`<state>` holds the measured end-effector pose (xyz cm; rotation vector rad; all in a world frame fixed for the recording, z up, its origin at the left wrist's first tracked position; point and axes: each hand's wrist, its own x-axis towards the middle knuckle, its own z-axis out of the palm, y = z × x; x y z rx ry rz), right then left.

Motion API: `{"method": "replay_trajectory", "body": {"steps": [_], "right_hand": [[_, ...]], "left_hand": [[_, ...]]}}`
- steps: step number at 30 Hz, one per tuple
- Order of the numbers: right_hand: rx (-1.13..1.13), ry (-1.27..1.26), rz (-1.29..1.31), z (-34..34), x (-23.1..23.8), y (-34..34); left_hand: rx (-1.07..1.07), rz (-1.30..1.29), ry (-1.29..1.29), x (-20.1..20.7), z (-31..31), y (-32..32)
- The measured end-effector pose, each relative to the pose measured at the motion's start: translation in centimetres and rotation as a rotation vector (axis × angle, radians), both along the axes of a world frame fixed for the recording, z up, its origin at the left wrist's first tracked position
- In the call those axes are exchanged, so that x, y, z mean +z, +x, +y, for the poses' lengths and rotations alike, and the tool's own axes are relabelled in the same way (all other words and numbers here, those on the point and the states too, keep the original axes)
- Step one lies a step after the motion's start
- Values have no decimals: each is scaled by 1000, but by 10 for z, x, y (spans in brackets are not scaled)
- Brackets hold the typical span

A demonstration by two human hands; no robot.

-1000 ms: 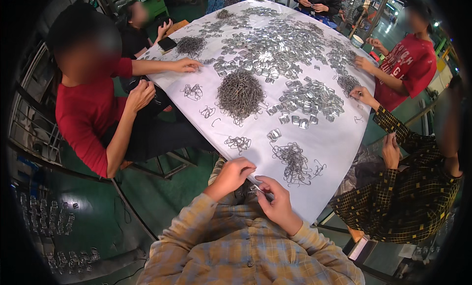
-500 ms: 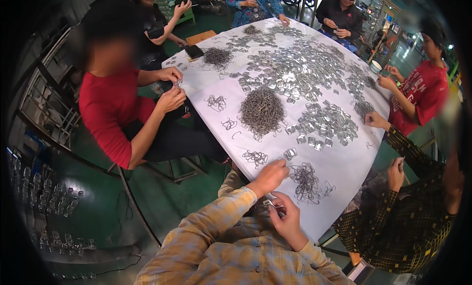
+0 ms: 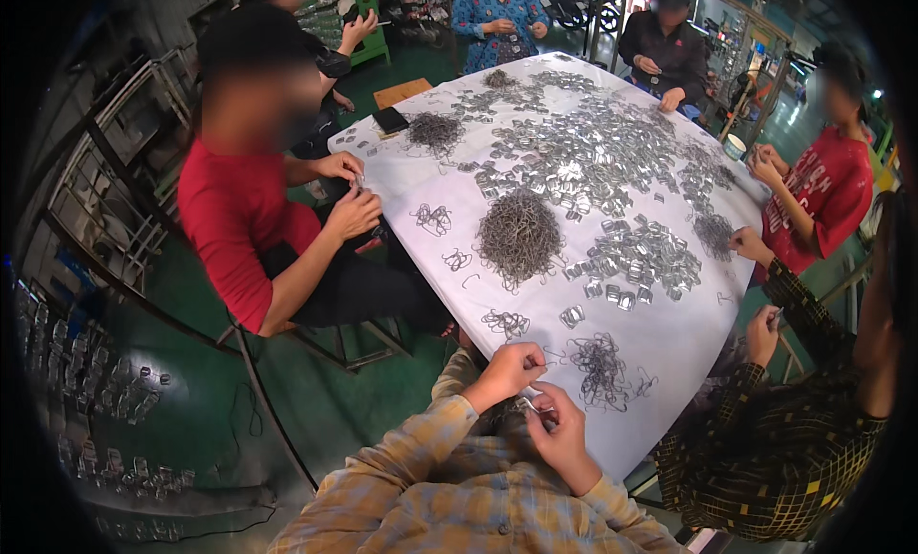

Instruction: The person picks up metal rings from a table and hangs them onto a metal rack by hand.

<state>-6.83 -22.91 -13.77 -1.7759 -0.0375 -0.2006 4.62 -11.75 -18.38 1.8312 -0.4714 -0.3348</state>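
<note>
Close to the table's near edge, my right hand point(image 3: 561, 432) pinches a small silver metal buckle point(image 3: 528, 404) between thumb and fingers. My left hand point(image 3: 510, 374) is just above and left of it, fingertips pressed together. A thin bent wire hook point(image 3: 555, 354) shows at those fingertips. Right of my hands lies a loose heap of wire hooks point(image 3: 600, 368). A lone buckle point(image 3: 572, 316) sits just beyond, and a smaller cluster of hooks point(image 3: 505, 324) is to its left.
A dense mound of hooks point(image 3: 519, 237) and a spread of buckles point(image 3: 639, 258) cover the middle of the white-covered table point(image 3: 660, 339). Several people sit around it, handling small pieces. A person in red point(image 3: 234, 229) is at my left; a patterned sleeve point(image 3: 808, 305) reaches in from the right.
My left hand has drawn back from the table toward my right hand, its fingertips now pinched with a hook. The right hand still holds the buckle. The view has shifted slightly.
</note>
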Motion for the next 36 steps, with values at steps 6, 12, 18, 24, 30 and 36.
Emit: {"method": "replay_trajectory", "body": {"steps": [6, 12, 18, 24, 30, 36], "right_hand": [[-15, 6, -18, 0, -4, 1], [-56, 46, 47, 0, 0, 0], [-89, 52, 0, -3, -4, 0], [-85, -6, -21, -1, 0, 3], [-45, -45, 24, -5, 5, 0], [-10, -98, 5, -3, 6, 1]], "left_hand": [[-34, 114, -45, -13, 11, -1], [-25, 318, -311, 10, 29, -8], [-32, 312, -463, 27, 44, -22], [-145, 66, -394, 27, 47, -36], [-141, 29, -322, 28, 43, -39], [-130, 43, -346, 24, 49, -35]]}}
